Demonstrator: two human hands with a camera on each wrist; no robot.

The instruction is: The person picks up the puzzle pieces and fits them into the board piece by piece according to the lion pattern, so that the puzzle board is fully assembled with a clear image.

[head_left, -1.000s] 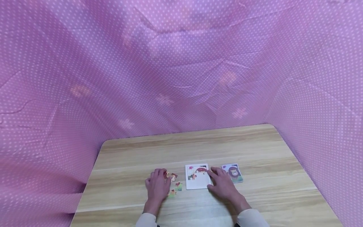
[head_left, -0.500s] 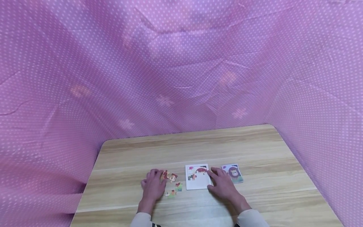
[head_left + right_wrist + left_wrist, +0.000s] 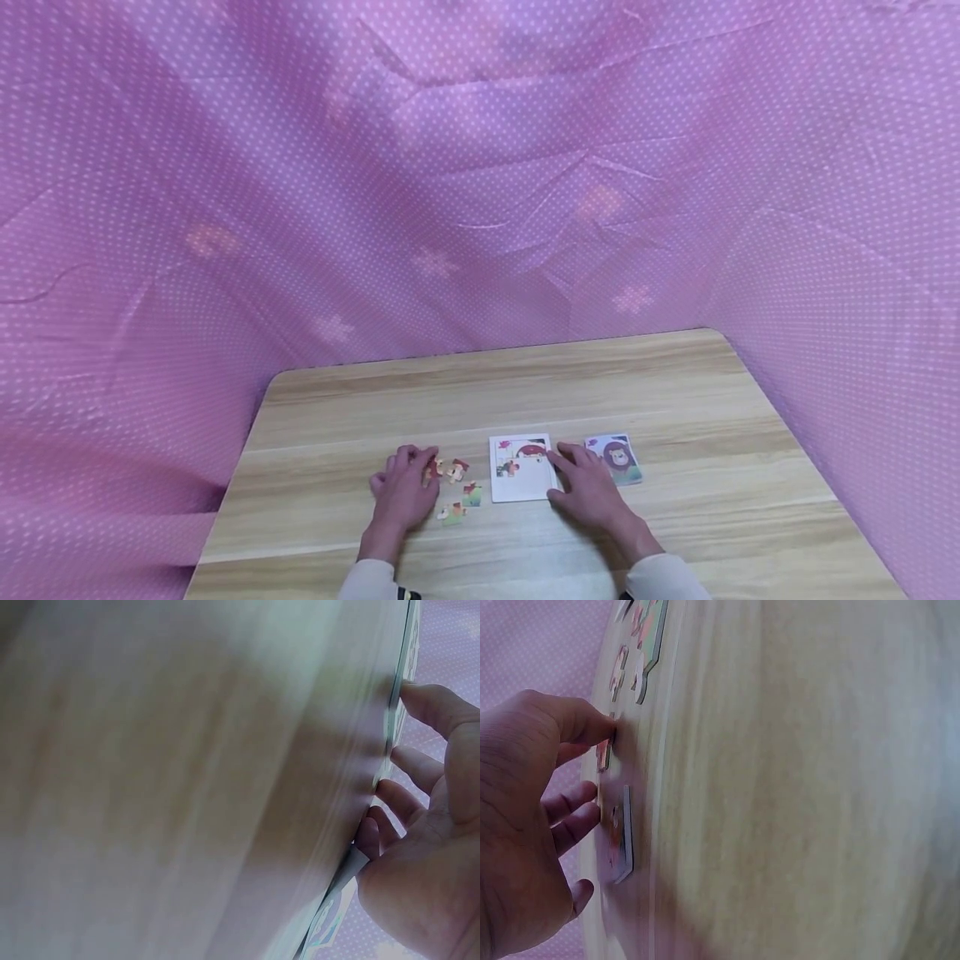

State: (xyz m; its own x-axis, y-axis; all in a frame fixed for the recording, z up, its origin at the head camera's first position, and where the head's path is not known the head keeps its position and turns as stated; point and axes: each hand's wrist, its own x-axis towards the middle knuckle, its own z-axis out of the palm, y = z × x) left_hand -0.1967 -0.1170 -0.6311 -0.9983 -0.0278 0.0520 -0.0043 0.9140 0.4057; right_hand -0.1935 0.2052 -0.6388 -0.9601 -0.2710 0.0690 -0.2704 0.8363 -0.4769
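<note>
My left hand (image 3: 405, 493) is over the left cluster of jigsaw pieces, its thumb and forefinger pinching a red jigsaw piece (image 3: 604, 755). Below its palm in the left wrist view lies another piece (image 3: 622, 840). A brown-and-cream piece (image 3: 456, 471), a green one (image 3: 472, 494) and a green-and-orange one (image 3: 452, 513) lie just to its right. The white puzzle tray (image 3: 525, 490) holds a few fitted pieces along its top and left, the rest showing white. At the tray's right edge rests my right hand (image 3: 594, 493), thumb and fingertips touching the side, fingers spread.
A lion picture (image 3: 619, 455), square and thick like a small stack, lies partly behind my right hand. All of this sits on a wood-grain table (image 3: 480, 392), with a pink dotted cloth (image 3: 480, 208) hanging around its back and sides.
My left hand has moved left and slightly nearer, uncovering the green-and-orange piece. The red piece has shifted a little left with its fingers. The right hand and tray stay in place.
</note>
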